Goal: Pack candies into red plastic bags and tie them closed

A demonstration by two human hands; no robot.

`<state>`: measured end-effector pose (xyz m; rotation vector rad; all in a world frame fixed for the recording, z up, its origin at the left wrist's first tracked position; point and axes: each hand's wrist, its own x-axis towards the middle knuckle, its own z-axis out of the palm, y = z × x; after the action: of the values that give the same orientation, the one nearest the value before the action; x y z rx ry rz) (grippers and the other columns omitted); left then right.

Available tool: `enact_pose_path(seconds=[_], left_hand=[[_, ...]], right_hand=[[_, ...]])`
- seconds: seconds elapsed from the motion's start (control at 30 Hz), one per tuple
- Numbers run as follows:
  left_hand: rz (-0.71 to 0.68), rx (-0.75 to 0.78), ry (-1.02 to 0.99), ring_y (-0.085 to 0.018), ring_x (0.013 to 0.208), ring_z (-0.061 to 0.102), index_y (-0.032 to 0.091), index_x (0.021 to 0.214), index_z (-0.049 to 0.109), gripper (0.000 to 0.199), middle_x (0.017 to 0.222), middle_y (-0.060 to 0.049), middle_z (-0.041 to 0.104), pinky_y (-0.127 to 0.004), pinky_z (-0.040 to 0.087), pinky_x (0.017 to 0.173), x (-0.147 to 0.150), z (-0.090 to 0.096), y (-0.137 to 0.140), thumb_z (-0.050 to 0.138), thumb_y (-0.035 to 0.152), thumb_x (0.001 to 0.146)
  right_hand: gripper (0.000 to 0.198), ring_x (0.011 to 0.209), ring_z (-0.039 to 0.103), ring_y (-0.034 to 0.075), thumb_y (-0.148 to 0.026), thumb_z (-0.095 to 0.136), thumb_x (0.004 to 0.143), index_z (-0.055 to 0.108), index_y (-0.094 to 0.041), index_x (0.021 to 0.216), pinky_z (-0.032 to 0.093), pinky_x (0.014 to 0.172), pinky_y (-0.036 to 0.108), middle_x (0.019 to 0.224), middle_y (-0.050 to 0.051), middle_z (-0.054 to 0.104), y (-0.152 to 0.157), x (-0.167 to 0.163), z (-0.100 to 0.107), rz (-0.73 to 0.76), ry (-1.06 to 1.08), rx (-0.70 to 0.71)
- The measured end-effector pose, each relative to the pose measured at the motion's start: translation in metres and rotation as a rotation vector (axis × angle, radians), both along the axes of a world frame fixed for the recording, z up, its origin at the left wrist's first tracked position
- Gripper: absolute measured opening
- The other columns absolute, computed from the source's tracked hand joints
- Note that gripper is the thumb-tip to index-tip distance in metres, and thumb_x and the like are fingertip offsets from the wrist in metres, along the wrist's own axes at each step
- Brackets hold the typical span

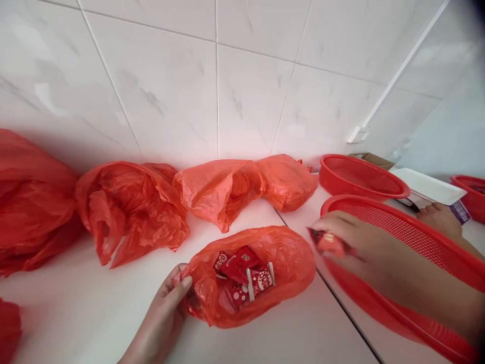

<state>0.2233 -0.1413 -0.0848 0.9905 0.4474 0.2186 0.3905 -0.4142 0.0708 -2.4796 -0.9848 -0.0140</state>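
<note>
An open red plastic bag (295, 258) lies on the white table, its mouth facing up. My left hand (172, 293) pinches the bag's left rim between thumb and fingers. Inside rest several red-and-white wrapped snack packets (261, 280). My right hand (341, 232), blurred by motion, is between the bag and a red plastic colander (417, 232), over the colander's left rim. It grips a small red snack packet (329, 243). My forearm hides much of the colander's inside.
More red plastic bags (132, 207) line the tiled wall. A red basin (359, 177) stands behind the colander, near a white tray (428, 186) and a cardboard box (373, 161). Another person's hand (439, 220) is at the right. A dark seam (348, 308) crosses the tabletop.
</note>
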Motion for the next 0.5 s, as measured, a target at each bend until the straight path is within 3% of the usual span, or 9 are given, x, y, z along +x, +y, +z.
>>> enact_pose_path(seconds=[0.13, 0.23, 0.33, 0.43, 0.5], left_hand=[[-0.063, 0.019, -0.003, -0.013, 0.062, 0.052, 0.021, 0.085, 0.058, 0.021, 0.07, 0.002, 0.054, -0.025, 0.047, 0.061, -0.001, 0.001, 0.002, 0.064, 0.041, 0.081], [-0.072, 0.017, 0.001, -0.013, 0.063, 0.053, 0.02, 0.083, 0.058, 0.022, 0.071, 0.001, 0.056, -0.025, 0.048, 0.061, -0.002, 0.002, 0.003, 0.064, 0.041, 0.081], [-0.077, 0.001, 0.005, -0.014, 0.063, 0.055, 0.02, 0.081, 0.057, 0.024, 0.072, 0.0, 0.057, -0.026, 0.048, 0.06, -0.002, 0.002, 0.003, 0.066, 0.041, 0.079], [-0.084, -0.012, 0.001, -0.013, 0.063, 0.054, 0.019, 0.077, 0.055, 0.025, 0.071, 0.0, 0.057, -0.025, 0.048, 0.06, -0.001, 0.001, 0.003, 0.068, 0.04, 0.079], [-0.084, -0.018, -0.01, -0.011, 0.059, 0.051, 0.019, 0.072, 0.053, 0.027, 0.066, 0.001, 0.056, -0.022, 0.046, 0.058, -0.001, 0.0, 0.005, 0.067, 0.04, 0.079]], right_hand=[[0.032, 0.068, 0.056, 0.013, -0.012, 0.046, 0.083, 0.06, -0.029, 0.108, 0.043, 0.06, 0.025, 0.097, 0.001, 0.058, 0.052, -0.023, -0.015, 0.257, 0.033, -0.261], [0.059, 0.098, 0.06, 0.021, -0.015, 0.058, 0.077, 0.048, -0.035, 0.131, 0.048, 0.081, 0.032, 0.124, 0.003, 0.053, 0.069, -0.018, -0.022, 0.321, 0.039, -0.193], [0.068, 0.129, 0.042, 0.026, -0.025, 0.06, 0.08, 0.034, -0.036, 0.142, 0.036, 0.105, 0.042, 0.144, 0.001, 0.039, 0.064, -0.003, -0.028, 0.164, 0.083, 0.063], [0.056, 0.134, 0.037, 0.025, -0.037, 0.056, 0.085, 0.041, -0.033, 0.139, 0.027, 0.112, 0.045, 0.144, 0.001, 0.043, 0.051, 0.009, -0.05, -0.113, 0.204, 0.336], [0.059, 0.136, 0.034, 0.027, -0.046, 0.056, 0.085, 0.04, -0.032, 0.14, 0.025, 0.113, 0.047, 0.145, 0.003, 0.041, 0.042, 0.009, -0.073, -0.258, 0.295, 0.426]])
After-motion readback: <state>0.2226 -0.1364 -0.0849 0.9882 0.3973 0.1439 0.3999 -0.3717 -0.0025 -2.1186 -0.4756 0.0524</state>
